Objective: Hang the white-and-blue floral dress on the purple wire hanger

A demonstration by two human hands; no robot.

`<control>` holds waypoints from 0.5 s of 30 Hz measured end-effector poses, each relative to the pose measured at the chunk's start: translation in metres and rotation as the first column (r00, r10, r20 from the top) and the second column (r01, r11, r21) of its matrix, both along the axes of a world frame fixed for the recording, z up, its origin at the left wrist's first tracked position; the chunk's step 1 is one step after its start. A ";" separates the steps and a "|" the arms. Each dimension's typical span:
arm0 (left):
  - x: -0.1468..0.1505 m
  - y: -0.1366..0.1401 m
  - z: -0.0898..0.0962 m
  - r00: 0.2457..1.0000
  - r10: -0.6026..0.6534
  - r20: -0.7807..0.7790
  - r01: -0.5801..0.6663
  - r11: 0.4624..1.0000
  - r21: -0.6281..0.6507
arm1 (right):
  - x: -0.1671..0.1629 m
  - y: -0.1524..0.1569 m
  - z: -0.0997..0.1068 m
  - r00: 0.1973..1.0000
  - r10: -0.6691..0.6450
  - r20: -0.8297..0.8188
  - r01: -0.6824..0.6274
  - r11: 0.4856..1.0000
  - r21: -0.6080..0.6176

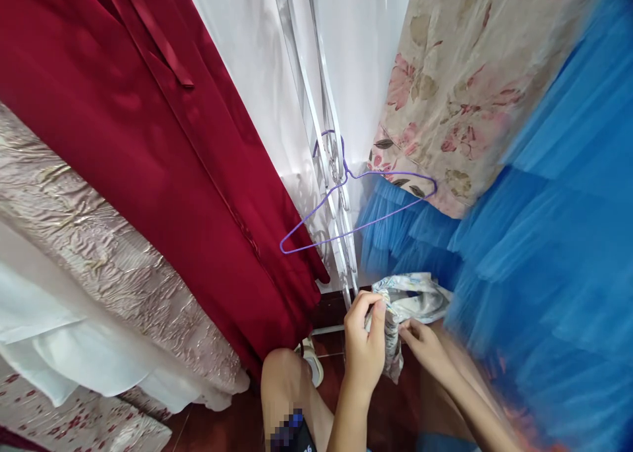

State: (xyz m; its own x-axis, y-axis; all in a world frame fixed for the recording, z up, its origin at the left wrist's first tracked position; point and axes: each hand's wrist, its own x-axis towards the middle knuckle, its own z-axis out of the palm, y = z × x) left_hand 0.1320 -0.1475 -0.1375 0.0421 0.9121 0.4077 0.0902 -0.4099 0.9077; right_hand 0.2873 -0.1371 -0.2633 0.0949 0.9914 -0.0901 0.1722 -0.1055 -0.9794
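Observation:
A light garment with a blue and yellow print (415,307) is bunched between my hands, low in front of my knees; its full shape cannot be made out. My left hand (366,330) pinches it at the left edge, thumb against fingers. From the right, my right hand (425,346) grips a lower fold of the same cloth with its fingertips. Above my hands, a purple wire hanger (363,228) hangs by its hook on the white metal rack (341,195), with no clothing on it.
To the left hang a dark red garment (188,175), a crinkled pale pink fabric (123,241) and white layered cloth (74,320). On the right are a beige floral fabric (445,96) and blue ruffled tulle (554,241). A light shoe (312,363) shows on the dark red floor (198,429).

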 end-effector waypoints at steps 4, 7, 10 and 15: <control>0.003 -0.006 0.008 0.999 -0.041 -0.007 0.041 0.999 0.023 | 0.006 -0.003 0.042 0.995 0.022 -0.093 -0.020 1.000 0.022; 0.015 -0.017 0.014 0.981 -0.144 -0.128 0.151 0.987 0.046 | 0.006 -0.005 0.074 0.899 0.033 -0.437 -0.079 0.993 -0.089; 0.028 -0.032 0.016 0.919 -0.248 -0.307 0.289 0.952 0.096 | 0.000 -0.005 0.090 0.696 0.006 -0.718 -0.198 0.963 -0.184; 0.005 -0.049 0.040 0.825 -0.493 -0.276 0.503 0.863 -0.040 | -0.022 -0.009 0.100 0.372 0.097 -0.923 -0.532 0.837 -0.127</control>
